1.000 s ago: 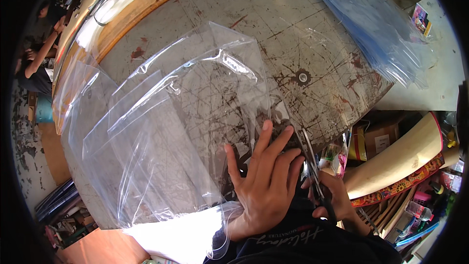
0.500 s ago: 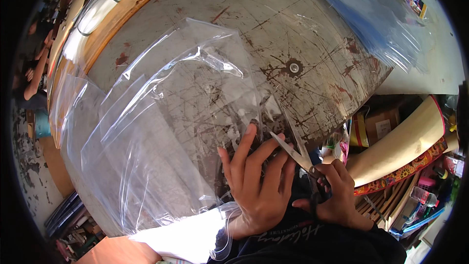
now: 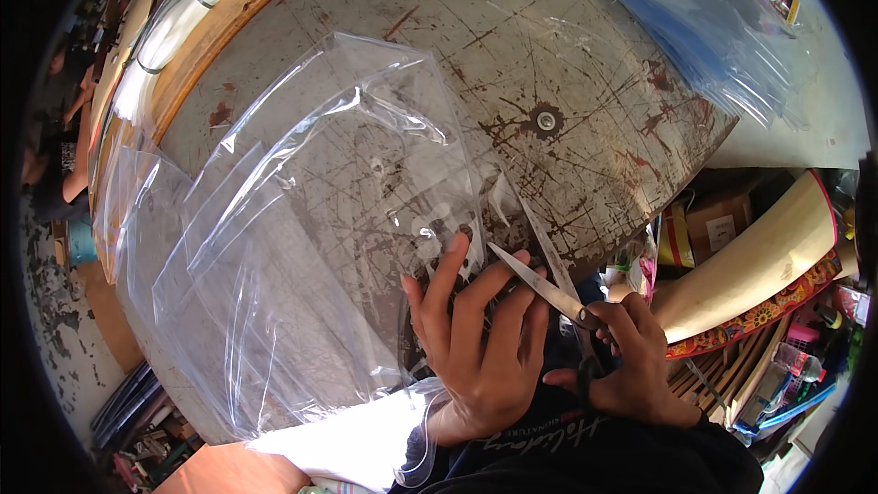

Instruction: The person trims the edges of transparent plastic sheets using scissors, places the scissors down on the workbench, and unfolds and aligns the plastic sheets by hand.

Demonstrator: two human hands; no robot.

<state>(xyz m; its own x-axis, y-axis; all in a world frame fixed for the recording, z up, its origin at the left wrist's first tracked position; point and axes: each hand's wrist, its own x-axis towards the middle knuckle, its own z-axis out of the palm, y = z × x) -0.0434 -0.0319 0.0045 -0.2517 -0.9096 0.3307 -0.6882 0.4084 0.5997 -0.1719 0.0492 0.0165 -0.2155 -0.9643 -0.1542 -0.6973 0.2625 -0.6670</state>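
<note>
A clear plastic sheet (image 3: 302,220) lies in loose, glossy folds over the worn metal tabletop. My left hand (image 3: 480,357) rests on the near right part of this plastic, fingers spread and pressing down. In my right hand (image 3: 631,361) is a pair of scissors (image 3: 553,293), its handles gripped by fingers and thumb. The visible blade points up and left, its tip beside the fingertips of my left hand. A narrow strip of clear plastic (image 3: 546,242) runs past the blade on its right side. Whether the blades are apart I cannot make out.
The scratched tabletop (image 3: 567,55) has a bolt (image 3: 546,121) set in it. Bluish plastic sheets (image 3: 686,27) lie at the far right. A cream roll (image 3: 750,265) and cluttered goods stand right of the table. A wooden edge (image 3: 247,23) borders the far left; another person's arm (image 3: 78,155) shows beyond.
The scissors' tip has shifted slightly left, closer across my left fingertips. My left hand stays on the plastic, and the whole view has drifted a little.
</note>
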